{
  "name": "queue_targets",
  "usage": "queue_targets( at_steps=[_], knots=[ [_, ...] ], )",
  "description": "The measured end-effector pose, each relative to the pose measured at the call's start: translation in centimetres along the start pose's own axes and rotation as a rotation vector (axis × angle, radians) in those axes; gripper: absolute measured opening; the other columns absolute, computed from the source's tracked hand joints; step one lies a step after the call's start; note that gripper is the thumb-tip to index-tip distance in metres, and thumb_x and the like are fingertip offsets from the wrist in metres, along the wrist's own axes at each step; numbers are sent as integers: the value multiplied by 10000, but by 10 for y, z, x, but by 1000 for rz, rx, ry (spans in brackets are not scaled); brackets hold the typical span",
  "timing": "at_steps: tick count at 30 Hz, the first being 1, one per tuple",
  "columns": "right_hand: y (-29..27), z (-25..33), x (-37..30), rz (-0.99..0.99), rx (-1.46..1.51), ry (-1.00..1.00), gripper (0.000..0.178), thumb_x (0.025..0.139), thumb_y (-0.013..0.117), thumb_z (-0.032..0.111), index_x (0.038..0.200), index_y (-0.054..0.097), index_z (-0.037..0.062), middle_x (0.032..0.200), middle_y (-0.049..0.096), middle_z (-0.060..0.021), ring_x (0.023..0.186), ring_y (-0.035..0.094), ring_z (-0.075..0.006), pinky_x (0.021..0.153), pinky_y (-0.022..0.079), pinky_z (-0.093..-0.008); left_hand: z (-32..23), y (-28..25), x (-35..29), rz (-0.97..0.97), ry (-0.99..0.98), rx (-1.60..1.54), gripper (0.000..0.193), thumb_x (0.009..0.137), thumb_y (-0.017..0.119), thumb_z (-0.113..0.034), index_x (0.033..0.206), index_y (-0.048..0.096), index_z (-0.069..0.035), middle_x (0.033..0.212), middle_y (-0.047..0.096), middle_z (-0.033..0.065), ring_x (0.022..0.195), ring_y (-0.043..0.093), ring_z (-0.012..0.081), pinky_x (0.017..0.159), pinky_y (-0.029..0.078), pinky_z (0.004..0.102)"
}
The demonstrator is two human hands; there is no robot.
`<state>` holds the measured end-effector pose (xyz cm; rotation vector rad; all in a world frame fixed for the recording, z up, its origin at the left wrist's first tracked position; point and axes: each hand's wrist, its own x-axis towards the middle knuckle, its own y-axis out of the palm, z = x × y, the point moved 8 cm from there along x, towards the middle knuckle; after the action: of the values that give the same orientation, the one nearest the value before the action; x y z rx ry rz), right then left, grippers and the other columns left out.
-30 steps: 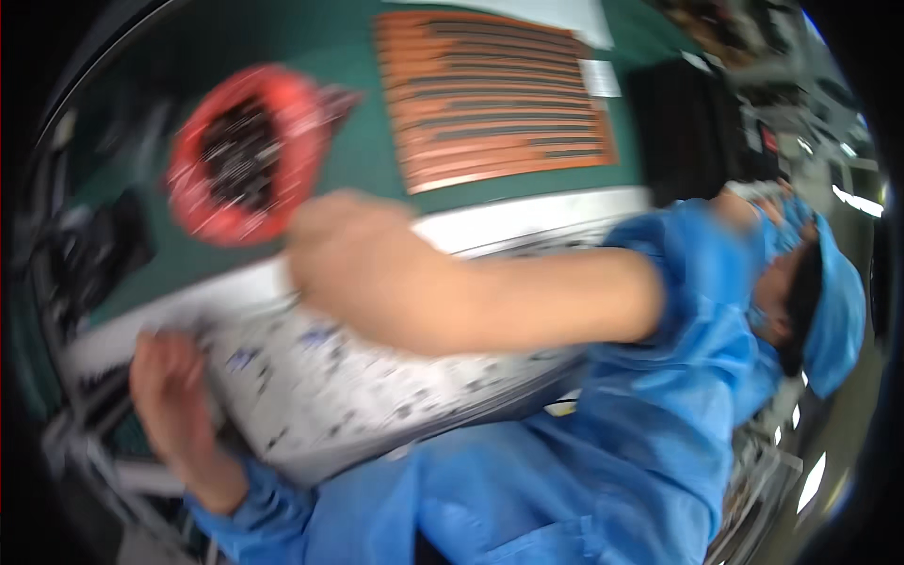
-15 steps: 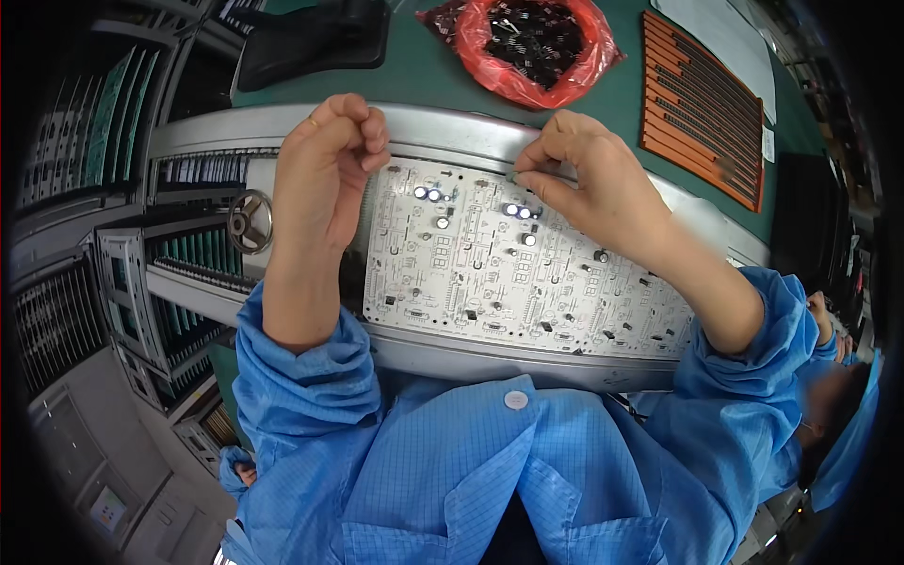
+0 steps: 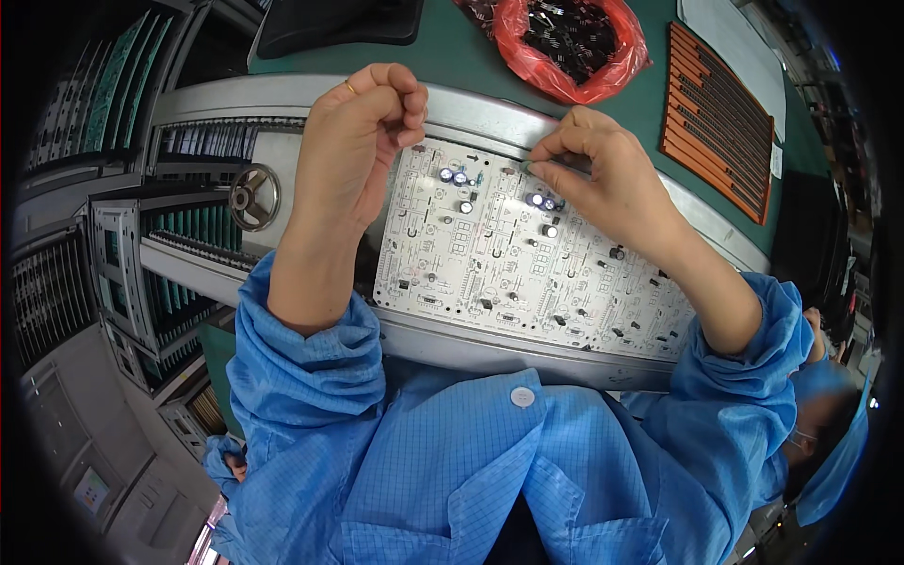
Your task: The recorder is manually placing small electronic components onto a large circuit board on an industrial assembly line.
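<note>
A white circuit board (image 3: 443, 254) with printed outlines lies between metal rails in front of me. Small round capacitors (image 3: 466, 207) and several other parts stand on it. My left hand (image 3: 363, 132) is above the board's far left corner with its fingers curled in. Whatever those fingers hold, if anything, is hidden. Over the far edge of the board, my right hand (image 3: 603, 174) pinches thumb and forefinger together close to a small reddish-brown part (image 3: 508, 171). Something tiny and dark shows at those fingertips, too small to name.
Beyond the far rail (image 3: 461, 108), a red plastic bag (image 3: 589, 89) holds many small black components (image 3: 570, 38). An orange slotted tray (image 3: 720, 122) lies right of it, a black object (image 3: 339, 28) left. A handwheel (image 3: 254, 198) and racks of boards (image 3: 108, 113) stand at left.
The whole view has shifted, so board and bag appear farther right and slightly higher. My right fingertips have come a little closer to the reddish-brown part. The left hand keeps its curled shape.
</note>
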<state>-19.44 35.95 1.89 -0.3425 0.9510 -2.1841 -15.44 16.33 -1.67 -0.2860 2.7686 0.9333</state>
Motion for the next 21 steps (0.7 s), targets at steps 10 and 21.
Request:
queue_targets(
  at_steps=[10,21],
  knots=[
    [2,3,0,23,-26,-22,104,821,711,26,910,681,-20,844,567,-79,813,576,-182,700,477,-289,0,0,3,4,5,30,180,784,463,72,858,615,9,781,606,65,649,516,104,590,424,212],
    [-19,-1,1,-46,312,134,227,919,607,35,1142,611,-7,915,620,-51,818,559,-118,726,482,-258,-2,-2,1,-34,37,59,170,775,469,58,861,611,20,777,597,70,657,512,109,587,421,217]
  ],
)
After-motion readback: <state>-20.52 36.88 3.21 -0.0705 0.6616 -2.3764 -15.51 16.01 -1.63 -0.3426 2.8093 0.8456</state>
